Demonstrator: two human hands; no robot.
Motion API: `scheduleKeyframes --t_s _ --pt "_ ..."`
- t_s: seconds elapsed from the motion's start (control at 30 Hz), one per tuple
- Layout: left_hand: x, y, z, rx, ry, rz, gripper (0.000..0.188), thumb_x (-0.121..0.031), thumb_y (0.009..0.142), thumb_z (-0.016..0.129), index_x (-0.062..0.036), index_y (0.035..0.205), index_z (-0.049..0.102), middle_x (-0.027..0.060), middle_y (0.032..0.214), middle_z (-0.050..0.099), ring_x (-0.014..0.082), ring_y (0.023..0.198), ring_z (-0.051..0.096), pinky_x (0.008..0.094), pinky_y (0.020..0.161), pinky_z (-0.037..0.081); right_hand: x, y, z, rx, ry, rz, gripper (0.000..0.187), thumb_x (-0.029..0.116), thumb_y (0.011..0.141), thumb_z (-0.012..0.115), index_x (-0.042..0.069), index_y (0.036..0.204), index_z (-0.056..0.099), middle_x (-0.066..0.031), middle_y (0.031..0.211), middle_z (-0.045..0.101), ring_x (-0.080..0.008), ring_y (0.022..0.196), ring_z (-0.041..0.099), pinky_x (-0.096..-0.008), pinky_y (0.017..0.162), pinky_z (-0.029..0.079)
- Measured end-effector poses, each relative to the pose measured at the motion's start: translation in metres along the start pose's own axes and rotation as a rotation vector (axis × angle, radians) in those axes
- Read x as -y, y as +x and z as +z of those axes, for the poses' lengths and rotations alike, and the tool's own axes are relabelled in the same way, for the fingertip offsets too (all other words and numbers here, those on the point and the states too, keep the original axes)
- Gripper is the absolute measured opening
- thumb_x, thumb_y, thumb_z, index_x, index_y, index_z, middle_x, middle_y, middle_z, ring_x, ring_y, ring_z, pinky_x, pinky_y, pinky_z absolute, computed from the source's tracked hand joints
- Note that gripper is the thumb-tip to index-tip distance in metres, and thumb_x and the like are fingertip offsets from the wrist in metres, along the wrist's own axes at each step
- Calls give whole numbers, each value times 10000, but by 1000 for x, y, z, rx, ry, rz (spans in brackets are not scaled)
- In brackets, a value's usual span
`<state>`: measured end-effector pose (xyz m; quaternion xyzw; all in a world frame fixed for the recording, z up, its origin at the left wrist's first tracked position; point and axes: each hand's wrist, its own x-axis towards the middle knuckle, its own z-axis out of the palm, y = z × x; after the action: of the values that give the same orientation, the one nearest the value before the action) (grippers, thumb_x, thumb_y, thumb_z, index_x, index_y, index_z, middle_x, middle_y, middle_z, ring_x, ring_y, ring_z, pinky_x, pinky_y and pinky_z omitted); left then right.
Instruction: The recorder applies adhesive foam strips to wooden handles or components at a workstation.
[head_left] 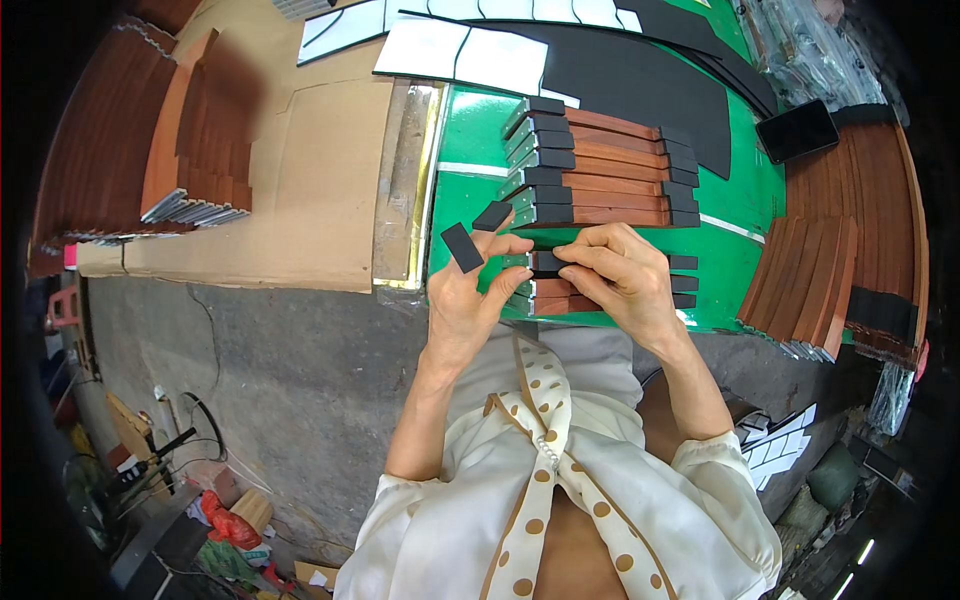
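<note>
Close to the table's front edge, a black foam pad (547, 263) lies across the left end of a reddish-brown wooden slat (553, 288). My right hand (622, 270) pinches this pad with thumb and fingertips. From the other side, my left hand (463, 297) has thumb and forefinger at the slat's end. Two more black foam pads, one rectangular pad (461, 248) and one behind it (492, 216), are on the raised fingers of my left hand; whether stuck or gripped, I cannot tell. Beyond my hands lies a row of slats (615, 168) with black pads around both ends.
White-backed sheets (460, 50) and black foam sheets (640, 85) lie at the far side of the green tabletop (470, 130). Slat stacks stand at left (205, 150) and right (805, 280). A black phone (797, 132) rests on the right stack. Cardboard (300, 190) covers the left.
</note>
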<state>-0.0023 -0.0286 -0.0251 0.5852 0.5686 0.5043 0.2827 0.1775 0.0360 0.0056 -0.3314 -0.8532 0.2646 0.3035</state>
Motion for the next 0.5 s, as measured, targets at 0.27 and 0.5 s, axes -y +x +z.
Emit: scheduleKeyframes --t_s 0.27,0.5 --pt "2 -3 2 -11 -113 -81 454 -10 763 699 25 1175 512 97 985 670 244 954 631 337 798 506 0 1 2 -9 -35 -20 230 57 678 743 56 902 694 -51 839 615 -205 754 584 -308 656 491" --pt "3 -4 3 -23 -112 -79 469 -11 770 694 18 1197 503 95 983 669 239 946 635 327 786 507 -1 1 3 -8 -42 -28 227 55 678 741 57 901 694 -51 843 617 -207 760 590 -308 659 496"
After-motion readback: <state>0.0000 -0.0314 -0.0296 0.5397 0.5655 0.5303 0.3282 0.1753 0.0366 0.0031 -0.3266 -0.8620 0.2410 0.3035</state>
